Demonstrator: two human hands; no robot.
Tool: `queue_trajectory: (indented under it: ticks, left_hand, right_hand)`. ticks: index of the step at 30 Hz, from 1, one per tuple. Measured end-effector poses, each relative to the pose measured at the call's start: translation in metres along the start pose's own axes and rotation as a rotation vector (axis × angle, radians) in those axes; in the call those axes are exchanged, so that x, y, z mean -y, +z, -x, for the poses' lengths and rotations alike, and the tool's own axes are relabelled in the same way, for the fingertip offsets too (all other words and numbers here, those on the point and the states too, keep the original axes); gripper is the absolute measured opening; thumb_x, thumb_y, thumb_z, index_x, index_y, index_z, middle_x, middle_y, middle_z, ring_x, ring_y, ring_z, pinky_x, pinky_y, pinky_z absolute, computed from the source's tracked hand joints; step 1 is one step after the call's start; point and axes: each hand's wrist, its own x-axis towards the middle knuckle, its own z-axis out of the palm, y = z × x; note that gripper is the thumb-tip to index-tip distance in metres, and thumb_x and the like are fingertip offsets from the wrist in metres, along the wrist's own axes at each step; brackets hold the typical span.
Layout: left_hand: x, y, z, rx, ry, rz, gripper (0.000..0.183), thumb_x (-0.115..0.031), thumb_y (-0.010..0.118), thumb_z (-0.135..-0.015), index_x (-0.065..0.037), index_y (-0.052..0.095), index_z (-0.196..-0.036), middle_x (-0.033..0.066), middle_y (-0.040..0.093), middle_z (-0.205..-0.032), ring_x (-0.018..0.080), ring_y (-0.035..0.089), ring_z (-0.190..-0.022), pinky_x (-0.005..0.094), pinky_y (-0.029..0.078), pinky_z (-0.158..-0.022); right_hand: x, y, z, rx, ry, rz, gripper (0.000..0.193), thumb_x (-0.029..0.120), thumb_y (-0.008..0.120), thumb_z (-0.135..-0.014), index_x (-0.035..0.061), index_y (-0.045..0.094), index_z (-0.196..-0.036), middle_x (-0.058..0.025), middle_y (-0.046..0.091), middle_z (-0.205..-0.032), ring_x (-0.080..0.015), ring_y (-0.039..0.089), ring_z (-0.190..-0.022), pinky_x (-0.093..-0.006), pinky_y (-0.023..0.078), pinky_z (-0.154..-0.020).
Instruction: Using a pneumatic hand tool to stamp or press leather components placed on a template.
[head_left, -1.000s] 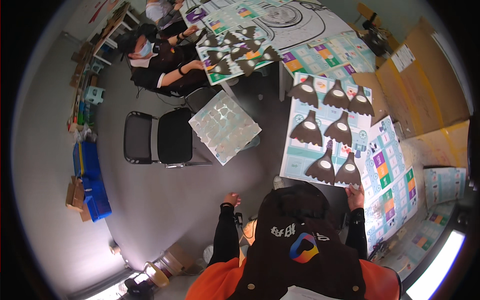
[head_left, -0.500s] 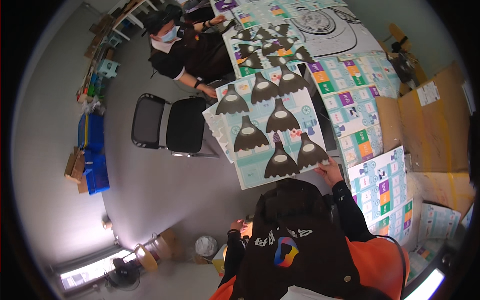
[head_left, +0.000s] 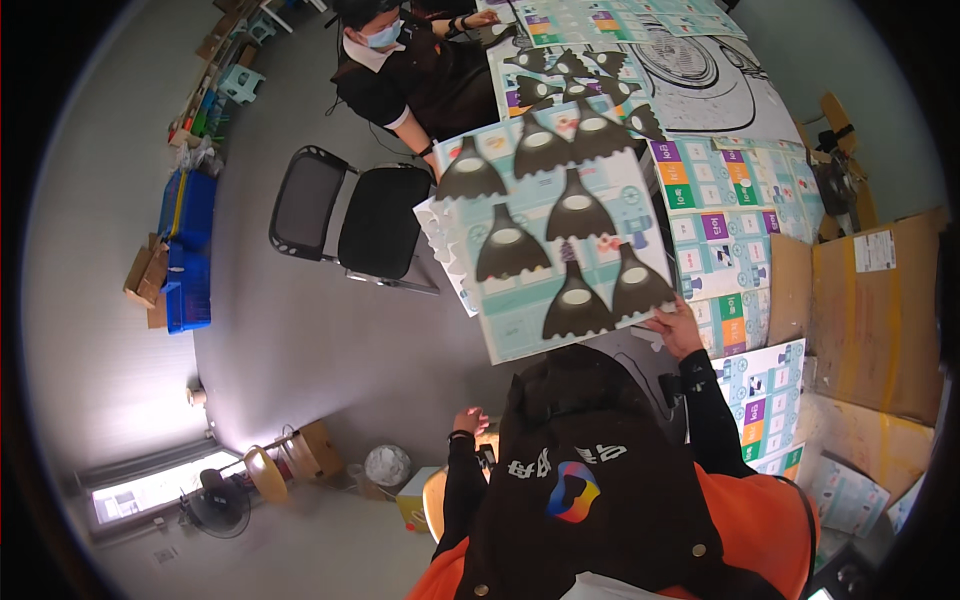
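Observation:
My right hand [head_left: 675, 328] grips the near right corner of a flat printed board [head_left: 640, 215], thumb on top. Across the board lie several dark bell-shaped pieces [head_left: 578, 308] with scalloped lower edges and pale ovals. A second white sheet with a wavy edge [head_left: 447, 250] shows beneath its left side. At the board's far left corner is a co-worker's forearm [head_left: 412, 135]; that hand is mostly hidden, so I cannot tell whether it holds the board. My left hand [head_left: 471, 420] hangs low at my left, fingers loosely apart, with nothing visible in it, beside a yellowish seat [head_left: 436, 505].
A black folding chair [head_left: 382, 222] stands left of the board. The co-worker [head_left: 440, 80] sits beyond it. Right are a table with printed sheets [head_left: 715, 255] and large cardboard boxes [head_left: 870, 310]. Blue bins [head_left: 188, 285] line the left wall; a fan [head_left: 218, 505] stands lower left.
The whole view has shifted slightly. My left hand has swung outward and forward from beside the seat. The board stays in my right hand, and the co-worker's hand is now more hidden by it.

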Motion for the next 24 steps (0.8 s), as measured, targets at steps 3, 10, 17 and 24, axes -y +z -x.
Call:
queue_trajectory:
  ticks: [3,10,17,24]
  left_hand:
    - [-0.006,0.012,-0.008,0.011,0.006,-0.116,0.029,-0.023,0.056,-0.097,-0.005,0.058,-0.119,0.0118,0.072,-0.094,0.0196,0.068,-0.067,0.0317,0.054,-0.057]
    - [-0.029,0.039,-0.014,0.021,0.015,-0.21,0.031,-0.025,0.055,-0.098,-0.005,0.057,-0.122,0.0122,0.073,-0.099,0.0205,0.07,-0.074,0.033,0.056,-0.062]
    - [-0.034,0.037,0.002,0.001,0.031,-0.237,0.025,-0.021,0.056,-0.096,-0.003,0.059,-0.112,0.0101,0.072,-0.089,0.0209,0.07,-0.068,0.032,0.053,-0.056]
    - [-0.041,-0.022,0.018,-0.021,0.027,-0.236,0.02,-0.017,0.057,-0.095,-0.003,0.059,-0.109,0.0099,0.07,-0.083,0.0205,0.067,-0.062,0.031,0.051,-0.051]
  right_hand:
    - [0.016,-0.044,0.009,-0.078,-0.105,0.089,0.049,-0.009,0.058,-0.09,0.0069,0.05,-0.136,-0.0085,0.064,-0.113,-0.0186,0.069,-0.089,-0.0279,0.062,-0.071]
    - [0.043,-0.094,0.049,-0.208,-0.197,0.004,0.049,-0.008,0.056,-0.09,0.0075,0.048,-0.137,-0.0088,0.062,-0.116,-0.0187,0.067,-0.097,-0.0294,0.061,-0.082]
    - [0.029,-0.097,0.04,-0.235,-0.23,0.007,0.048,-0.007,0.056,-0.091,0.0074,0.049,-0.136,-0.0078,0.063,-0.115,-0.0179,0.069,-0.092,-0.0289,0.061,-0.08]
    - [-0.027,-0.029,0.028,-0.172,-0.079,0.023,0.048,-0.006,0.059,-0.091,0.0066,0.048,-0.136,-0.0075,0.062,-0.114,-0.0179,0.066,-0.093,-0.0307,0.061,-0.078]
